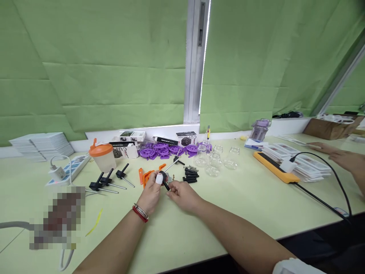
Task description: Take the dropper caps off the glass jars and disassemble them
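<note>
My left hand, with a white cot on one fingertip and a red and silver bracelet at the wrist, pinches a small black handle part at mid-table. My right hand meets it from the right and grips the same part's lower end. Just behind the hands lie orange plastic pieces, a row of loose black pieces and small springs. Three finished black T-handles with metal pins lie to the left.
Purple plastic wheels and small boxes line the back edge. Clear glass cups stand right of centre. An orange-lidded cup, power strips with cables, stacked cards and another person's hand are around.
</note>
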Action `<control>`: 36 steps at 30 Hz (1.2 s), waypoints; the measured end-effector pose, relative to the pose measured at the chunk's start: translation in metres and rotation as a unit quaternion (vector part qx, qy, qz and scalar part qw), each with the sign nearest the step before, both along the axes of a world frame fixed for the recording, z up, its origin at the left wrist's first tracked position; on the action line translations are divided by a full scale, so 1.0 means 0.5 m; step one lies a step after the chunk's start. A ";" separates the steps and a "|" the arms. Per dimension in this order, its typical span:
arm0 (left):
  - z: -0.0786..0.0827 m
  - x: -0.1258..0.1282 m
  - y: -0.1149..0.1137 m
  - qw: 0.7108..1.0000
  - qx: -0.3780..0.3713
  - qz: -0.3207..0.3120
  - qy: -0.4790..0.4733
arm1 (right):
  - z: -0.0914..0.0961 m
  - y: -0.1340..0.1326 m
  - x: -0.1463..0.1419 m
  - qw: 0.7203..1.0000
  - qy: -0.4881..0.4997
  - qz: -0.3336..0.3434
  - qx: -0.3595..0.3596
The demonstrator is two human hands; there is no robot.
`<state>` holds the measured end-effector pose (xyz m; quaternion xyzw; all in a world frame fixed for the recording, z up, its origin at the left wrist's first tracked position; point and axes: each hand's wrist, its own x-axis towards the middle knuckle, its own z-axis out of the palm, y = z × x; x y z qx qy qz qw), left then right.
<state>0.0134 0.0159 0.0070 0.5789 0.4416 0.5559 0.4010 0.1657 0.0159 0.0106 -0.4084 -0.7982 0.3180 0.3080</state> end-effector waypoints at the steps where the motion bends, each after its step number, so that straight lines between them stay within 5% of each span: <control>1: 0.001 -0.003 0.002 0.999 0.006 -0.001 0.032 | 0.001 0.004 0.002 1.000 -0.005 -0.008 0.011; 4: 0.006 -0.021 0.016 0.979 0.060 0.003 0.195 | 0.003 0.017 0.015 0.998 -0.005 -0.039 0.052; 8: 0.004 -0.052 0.043 0.863 0.140 0.058 0.481 | 0.015 0.046 0.046 0.991 -0.007 -0.106 0.086; 11: -0.005 -0.062 0.056 0.790 0.098 0.055 0.603 | 0.031 0.083 0.068 0.982 -0.060 -0.157 0.081; 14: -0.011 -0.063 0.055 0.758 0.056 0.020 0.649 | 0.045 0.128 0.068 0.966 -0.171 -0.181 0.077; 23: 0.005 -0.053 0.036 0.762 0.073 0.023 0.643 | 0.038 0.240 -0.021 0.926 -0.320 -0.194 0.043; 36: 0.008 -0.065 0.039 0.834 0.069 -0.042 0.546 | 0.022 0.255 -0.052 0.912 -0.368 -0.180 0.039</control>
